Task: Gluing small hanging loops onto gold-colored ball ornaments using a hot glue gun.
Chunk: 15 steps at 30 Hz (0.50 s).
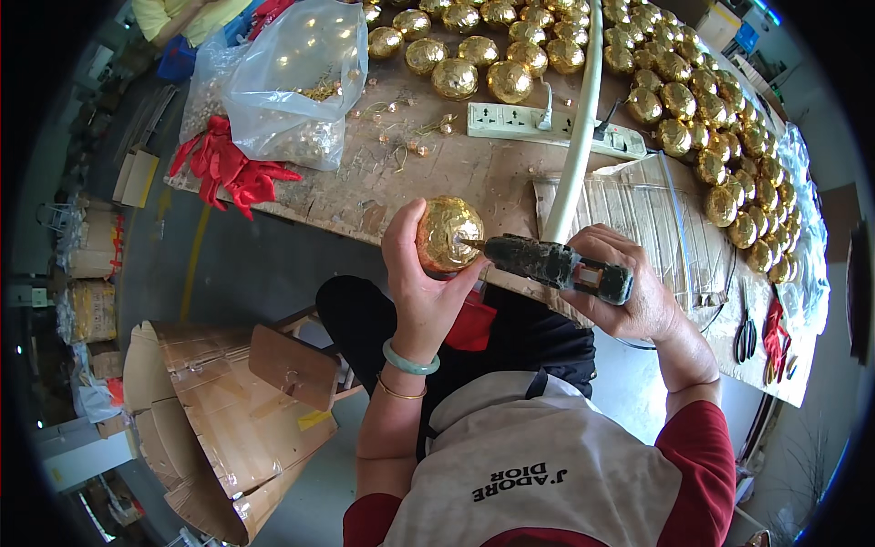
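Note:
My left hand is wrapped round a shiny gold foil ball, holding it up near the table's front edge. In my right hand is a dark, grimy hot glue gun, pointing left. Its nozzle tip meets the right side of the ball, or comes very close to it. My right palm and fingers partly hide the gun's grip. Small bulbs or beads on thin wires lie on the table beyond the ball.
Many gold balls cover the back and right of the table. A power strip with plugs lies near a pale upright pole. Plastic bags, red gloves, flat cardboard and scissors surround the workspace. A large carton stands left.

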Each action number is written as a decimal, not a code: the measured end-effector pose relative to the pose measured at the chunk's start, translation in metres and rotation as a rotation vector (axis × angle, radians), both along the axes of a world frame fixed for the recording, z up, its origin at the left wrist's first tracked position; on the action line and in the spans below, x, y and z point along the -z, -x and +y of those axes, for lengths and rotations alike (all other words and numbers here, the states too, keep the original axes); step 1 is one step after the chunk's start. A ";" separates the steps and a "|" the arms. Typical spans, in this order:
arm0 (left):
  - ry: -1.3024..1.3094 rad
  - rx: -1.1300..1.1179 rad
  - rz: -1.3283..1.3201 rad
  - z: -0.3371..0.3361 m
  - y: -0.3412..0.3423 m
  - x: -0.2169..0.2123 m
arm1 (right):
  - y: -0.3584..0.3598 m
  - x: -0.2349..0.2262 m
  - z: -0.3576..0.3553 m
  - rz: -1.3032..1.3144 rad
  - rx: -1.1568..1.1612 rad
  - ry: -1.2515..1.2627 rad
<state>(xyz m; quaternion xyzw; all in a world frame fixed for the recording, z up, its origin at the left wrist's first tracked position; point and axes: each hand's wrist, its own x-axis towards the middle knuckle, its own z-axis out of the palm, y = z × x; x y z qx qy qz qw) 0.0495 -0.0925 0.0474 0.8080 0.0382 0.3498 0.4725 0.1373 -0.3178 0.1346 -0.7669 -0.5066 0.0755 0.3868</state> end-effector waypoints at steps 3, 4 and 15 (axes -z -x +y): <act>-0.003 0.013 0.007 -0.001 0.000 0.000 | 0.000 0.000 -0.001 0.049 0.015 0.013; -0.005 0.012 0.006 0.000 0.001 0.001 | 0.000 0.001 -0.001 0.051 0.014 0.013; 0.035 0.002 0.028 0.004 0.003 0.007 | -0.001 0.004 0.006 0.072 0.031 0.012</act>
